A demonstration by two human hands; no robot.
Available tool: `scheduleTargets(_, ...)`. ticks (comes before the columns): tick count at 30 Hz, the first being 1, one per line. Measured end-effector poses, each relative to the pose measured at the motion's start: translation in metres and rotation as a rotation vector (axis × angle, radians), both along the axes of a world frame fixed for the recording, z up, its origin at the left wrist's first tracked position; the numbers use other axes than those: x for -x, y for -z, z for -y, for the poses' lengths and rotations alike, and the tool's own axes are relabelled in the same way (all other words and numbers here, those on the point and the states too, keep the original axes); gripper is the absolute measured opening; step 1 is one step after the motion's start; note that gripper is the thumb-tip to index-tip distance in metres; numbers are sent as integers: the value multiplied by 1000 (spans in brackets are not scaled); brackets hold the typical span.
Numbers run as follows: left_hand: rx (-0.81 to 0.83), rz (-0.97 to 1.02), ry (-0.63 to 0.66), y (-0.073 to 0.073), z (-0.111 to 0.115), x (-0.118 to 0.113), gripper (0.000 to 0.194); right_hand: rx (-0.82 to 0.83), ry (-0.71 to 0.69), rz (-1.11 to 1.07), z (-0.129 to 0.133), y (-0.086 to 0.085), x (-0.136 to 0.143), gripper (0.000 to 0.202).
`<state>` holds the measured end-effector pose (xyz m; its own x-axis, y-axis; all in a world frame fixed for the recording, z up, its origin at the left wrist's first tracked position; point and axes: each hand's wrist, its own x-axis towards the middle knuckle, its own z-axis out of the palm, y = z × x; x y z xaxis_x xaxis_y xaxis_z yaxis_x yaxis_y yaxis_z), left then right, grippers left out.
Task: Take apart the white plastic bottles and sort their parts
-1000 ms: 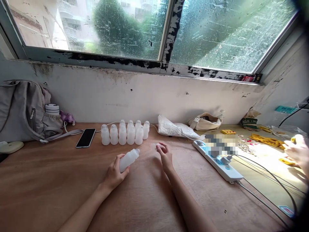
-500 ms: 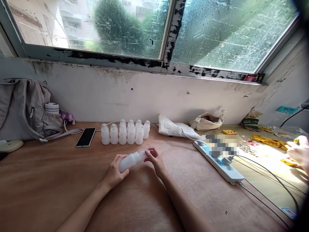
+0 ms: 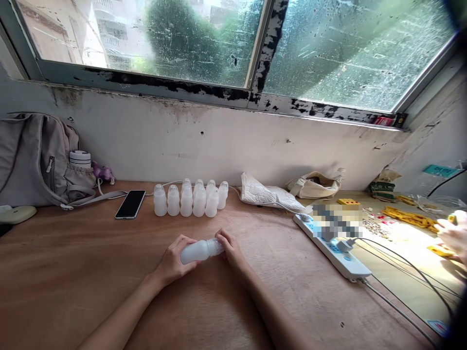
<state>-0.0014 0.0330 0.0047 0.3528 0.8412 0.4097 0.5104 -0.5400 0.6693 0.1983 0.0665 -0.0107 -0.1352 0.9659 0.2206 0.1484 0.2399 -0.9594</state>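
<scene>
A frosted white plastic bottle lies almost level above the wooden table, its clear-capped end pointing right. My left hand is wrapped round the bottle's base end. The fingers of my right hand are closed round the clear cap at the other end, hiding part of it. Behind my hands, several similar frosted bottles with clear caps stand upright in a close group near the wall.
A phone lies left of the standing bottles, with a grey backpack beyond. To the right are a white padded packet, a cloth pouch and a power strip with cables. Another person's hand shows at the far right edge.
The bottle has tilted down closer to level. My right hand has come lower and nearer to my left hand, its fingers now wrapped further round the cap.
</scene>
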Motion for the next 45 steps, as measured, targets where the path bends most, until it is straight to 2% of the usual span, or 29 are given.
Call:
scheduleTargets(3,-8,-12,25,0,1,0,38,-132,65,127,3,0,1,27)
scheduleTargets(5,-27,-13,32,3,1,0,38,-151,107,152,6,3,4,29)
scheduleTargets(11,-120,-40,-18,10,8,-7,37,-167,304,34,16,11,14,34)
scheduleTargets(18,-268,-139,-28,8,14,-6,36,-219,304,32,24,8,19,32)
scheduleTargets(25,-352,-128,-13,1,24,-8,36,-185,289,-69,31,12,23,32)
scheduleTargets(30,-326,-117,-8,1,25,-7,35,-195,272,-62,33,12,22,32)
scheduleTargets(38,-214,-41,-66,14,21,-12,37,-152,291,-41,27,8,20,30)
scheduleTargets(41,-130,-48,-102,12,18,-17,39,-59,319,-140,26,3,21,21)
scheduleTargets(45,-39,-114,-57,8,15,-19,42,135,207,-344,23,-6,25,27)
